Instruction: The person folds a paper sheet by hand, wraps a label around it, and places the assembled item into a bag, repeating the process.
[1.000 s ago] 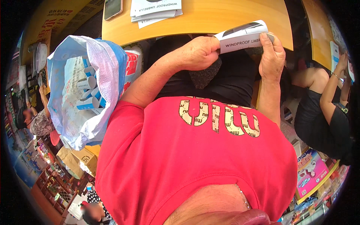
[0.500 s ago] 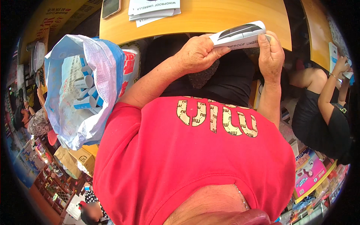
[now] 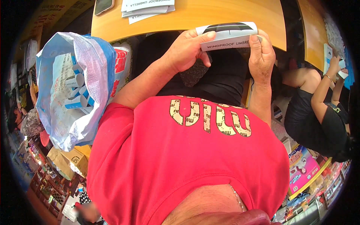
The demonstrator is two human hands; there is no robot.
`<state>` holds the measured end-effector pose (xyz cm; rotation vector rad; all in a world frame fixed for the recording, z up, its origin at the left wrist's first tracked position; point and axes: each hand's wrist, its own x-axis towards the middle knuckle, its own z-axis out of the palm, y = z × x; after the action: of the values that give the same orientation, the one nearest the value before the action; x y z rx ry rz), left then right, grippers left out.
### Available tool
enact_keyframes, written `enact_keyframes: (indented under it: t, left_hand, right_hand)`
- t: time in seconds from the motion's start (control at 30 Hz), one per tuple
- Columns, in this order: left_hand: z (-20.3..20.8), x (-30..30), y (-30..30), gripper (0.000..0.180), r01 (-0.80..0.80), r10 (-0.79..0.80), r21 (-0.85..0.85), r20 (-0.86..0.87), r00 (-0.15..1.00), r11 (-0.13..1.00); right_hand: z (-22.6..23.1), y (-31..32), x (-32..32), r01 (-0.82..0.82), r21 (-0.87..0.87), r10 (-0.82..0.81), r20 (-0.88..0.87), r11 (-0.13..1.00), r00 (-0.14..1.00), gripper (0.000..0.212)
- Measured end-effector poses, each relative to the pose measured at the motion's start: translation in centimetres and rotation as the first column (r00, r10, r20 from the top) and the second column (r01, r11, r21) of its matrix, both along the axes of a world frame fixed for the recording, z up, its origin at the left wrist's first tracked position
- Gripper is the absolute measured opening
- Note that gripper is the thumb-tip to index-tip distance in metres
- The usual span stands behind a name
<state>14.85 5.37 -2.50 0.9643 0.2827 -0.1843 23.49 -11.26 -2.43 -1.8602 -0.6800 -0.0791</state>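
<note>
A white printed paper card with a dark umbrella picture is bent over lengthwise, its lower flap turned toward me. At its left end is my left hand, one digit lying on the card's face and another hanging below its edge. The rest of that hand's grip is partly hidden. My right hand pinches the right end, thumb in front and fingers behind. Both hands are just off the near edge of the yellow table, above my lap.
A stack of similar printed cards lies on the table beside a phone. At my left stands an open woven bag containing several blue-and-white rolled cards. A person sits at another table on the right, handling cards.
My left hand's digits have spread apart at the card's left end. The card's face and folded flap show more fully. The whole view has shifted slightly.
</note>
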Motion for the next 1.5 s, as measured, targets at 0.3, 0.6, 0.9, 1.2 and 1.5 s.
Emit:
enact_keyframes:
  t: [0.3, 0.6, 0.9, 1.2, 1.5]
  left_hand:
    - [0.1, -0.7, 0.5, 0.027, 0.107, -0.116, 0.108, 0.081, 0.990, 0.988]
    - [0.2, -0.6, 0.5, 0.026, -0.027, 0.028, -0.002, 0.058, 0.998, 1.000]
    - [0.0, -1.5, 1.2, 0.028, 0.085, -0.095, 0.095, 0.105, 0.990, 0.992]
    - [0.5, -1.7, 1.8, 0.034, 0.275, -0.277, 0.040, 0.210, 0.938, 0.961]
    - [0.8, -1.9, 2.1, 0.041, 0.292, -0.296, 0.049, 0.202, 0.934, 0.955]
  right_hand:
    - [0.1, 0.0, 0.1, 0.041, -0.076, -0.037, 0.061, 0.996, 0.997, 0.021]
    - [0.1, -0.2, 0.0, -0.008, -0.041, 0.006, -0.053, 0.999, 0.999, 0.021]
    - [0.4, 0.2, 0.0, -0.045, -0.127, 0.039, -0.049, 0.991, 0.998, 0.019]
    - [-0.1, 0.2, -0.1, 0.024, -0.072, -0.031, -0.107, 0.997, 0.994, 0.023]
    - [0.1, 0.1, -0.4, 0.034, -0.127, -0.045, -0.079, 0.991, 0.996, 0.023]
